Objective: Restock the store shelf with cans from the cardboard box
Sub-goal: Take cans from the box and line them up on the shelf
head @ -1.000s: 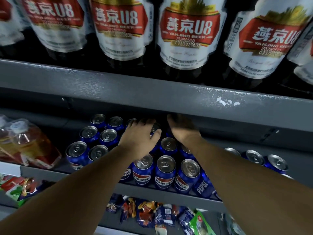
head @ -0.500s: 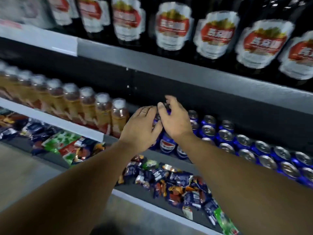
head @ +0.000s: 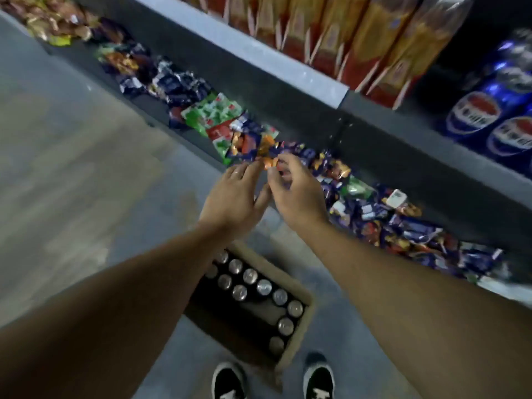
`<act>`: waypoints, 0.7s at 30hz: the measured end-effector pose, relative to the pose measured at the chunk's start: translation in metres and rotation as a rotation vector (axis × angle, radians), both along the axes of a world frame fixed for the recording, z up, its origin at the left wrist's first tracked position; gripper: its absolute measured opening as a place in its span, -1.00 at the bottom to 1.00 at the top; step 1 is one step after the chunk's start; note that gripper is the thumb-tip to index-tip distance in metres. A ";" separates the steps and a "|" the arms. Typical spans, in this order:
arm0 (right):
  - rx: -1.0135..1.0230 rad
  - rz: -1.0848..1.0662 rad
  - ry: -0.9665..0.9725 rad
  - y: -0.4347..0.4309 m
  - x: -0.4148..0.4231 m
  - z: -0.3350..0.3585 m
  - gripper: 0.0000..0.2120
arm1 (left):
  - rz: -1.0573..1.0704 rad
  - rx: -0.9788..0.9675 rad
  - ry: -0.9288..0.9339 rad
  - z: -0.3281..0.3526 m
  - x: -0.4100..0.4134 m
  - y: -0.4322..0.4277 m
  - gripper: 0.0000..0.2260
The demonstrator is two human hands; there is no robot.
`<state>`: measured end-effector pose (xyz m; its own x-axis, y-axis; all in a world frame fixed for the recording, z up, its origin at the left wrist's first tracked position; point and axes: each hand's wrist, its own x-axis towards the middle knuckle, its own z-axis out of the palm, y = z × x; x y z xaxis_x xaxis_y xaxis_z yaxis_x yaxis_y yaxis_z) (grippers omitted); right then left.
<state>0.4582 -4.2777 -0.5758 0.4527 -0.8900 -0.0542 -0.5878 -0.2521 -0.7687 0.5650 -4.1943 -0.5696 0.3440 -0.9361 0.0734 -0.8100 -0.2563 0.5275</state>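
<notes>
1. Two hands are seen raised side by side in front of the lowest shelf. The left hand has its fingers extended, and the right hand has them loosely curled. Each grip is judged released, with nothing held (some blur at the right fingertips is admitted).
2. The cans are found upright in the cardboard box on the floor, directly below the forearms. Part of the box is seen unfilled.
3. Blue shelf cans are already stood on the store shelf at upper right.
4. Each can is expected to be stiff, fairly heavy if full, and smooth enough to slip. Dents are risked if one is dropped.
5. Hold is best taken round the side wall just under the top rim, since only the tops are exposed.
</notes>
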 end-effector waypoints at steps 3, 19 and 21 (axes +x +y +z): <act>0.144 0.076 0.046 0.044 0.003 -0.072 -0.53 | 0.058 0.121 0.053 -0.072 0.003 0.047 -0.38; 0.591 -0.083 0.177 0.181 -0.066 -0.363 -0.56 | 0.238 0.822 0.151 -0.387 -0.084 0.152 -0.48; 0.598 -0.105 0.177 0.182 -0.071 -0.382 -0.55 | 0.254 0.863 0.152 -0.405 -0.089 0.146 -0.42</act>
<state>0.3875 -4.0962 -0.9574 0.3032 -0.7219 -0.6220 -0.7173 0.2568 -0.6477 0.4757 -4.0484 -0.9748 0.4959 -0.5395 -0.6805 -0.6126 -0.7728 0.1662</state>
